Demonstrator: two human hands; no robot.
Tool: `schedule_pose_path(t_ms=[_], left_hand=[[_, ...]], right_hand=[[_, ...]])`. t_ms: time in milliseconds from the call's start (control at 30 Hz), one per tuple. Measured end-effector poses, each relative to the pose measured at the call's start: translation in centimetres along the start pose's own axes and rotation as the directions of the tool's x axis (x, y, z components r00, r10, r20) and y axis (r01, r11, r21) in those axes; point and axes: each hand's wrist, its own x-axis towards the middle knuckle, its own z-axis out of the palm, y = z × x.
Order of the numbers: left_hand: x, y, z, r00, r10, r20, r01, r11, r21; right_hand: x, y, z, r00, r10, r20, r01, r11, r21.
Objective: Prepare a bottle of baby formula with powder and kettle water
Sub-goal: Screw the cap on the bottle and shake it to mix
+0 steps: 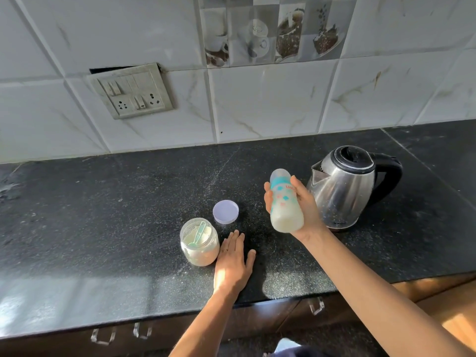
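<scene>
Right hand (296,204) grips the bottle (284,202) tilted, cap toward the wall, beside the kettle (345,186); left hand (233,264) lies flat on open bench (103,215).

right hand (307,210) wraps the baby bottle (286,204), so the palm is covered and only fingertips peek out on the bottle's far side. red lettering on the bottle, partly under the thumb, too small to read. hand and wrist block the kettle (345,186) at its lower left, and its base barely shows. in the formula jar (199,249), the scoop (198,234) has its lower end in powder, shape unclear. left forearm (195,328) and right forearm (373,292) run off the bottom edge. a pale blue object (287,345) is cut off there too, can't tell what it is. picture tile (270,34) is chopped by the top edge.
</scene>
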Motion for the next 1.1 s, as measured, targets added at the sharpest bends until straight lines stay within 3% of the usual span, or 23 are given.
schedule_pose_path(t_ms=[67,200,233,300,367,567,767,867,1000,1100], left_hand=[[0.0,0.0,0.1,1.0,-0.002,0.003,0.002,1.0,0.002],[0.0,0.0,0.1,1.0,0.007,-0.005,-0.007,1.0,0.009],[0.0,0.0,0.1,1.0,0.007,-0.006,-0.007,1.0,0.007],[0.0,-0.1,0.0,1.0,0.005,-0.004,-0.005,1.0,0.005],[-0.1,-0.1,0.0,1.0,0.005,-0.003,-0.005,1.0,0.001],[-0.1,0.0,-0.1,1.0,0.005,-0.006,-0.005,1.0,-0.007],[0.0,0.0,-0.2,1.0,0.007,-0.003,-0.007,1.0,-0.006],[0.0,-0.1,-0.1,1.0,0.006,-0.005,-0.006,1.0,-0.001],[0.0,0.0,-0.1,1.0,0.005,-0.004,-0.005,1.0,-0.007],[0.0,0.0,-0.1,1.0,-0.004,0.002,0.004,1.0,-0.01]], right_hand=[[0.1,0.1,0.1,1.0,0.012,-0.006,-0.011,0.996,0.093],[-0.1,0.6,-0.4,0.967,0.217,0.138,-0.24,0.953,0.184],[0.1,0.7,-0.1,0.972,0.202,0.121,-0.229,0.929,0.289],[0.7,0.9,0.7,0.996,0.083,-0.043,-0.055,0.887,0.459],[1.4,0.8,1.4,0.981,-0.003,-0.196,0.088,0.902,0.424],[1.8,0.6,1.3,0.952,-0.003,-0.306,0.105,0.943,0.317],[1.1,0.5,0.9,0.995,0.054,-0.09,-0.016,0.928,0.372],[1.4,0.2,1.2,0.983,-0.063,-0.174,0.126,0.915,0.384],[0.8,0.0,0.9,0.996,0.074,-0.046,-0.061,0.969,0.24],[0.8,0.1,0.2,0.995,0.008,-0.095,0.007,0.987,0.157]])
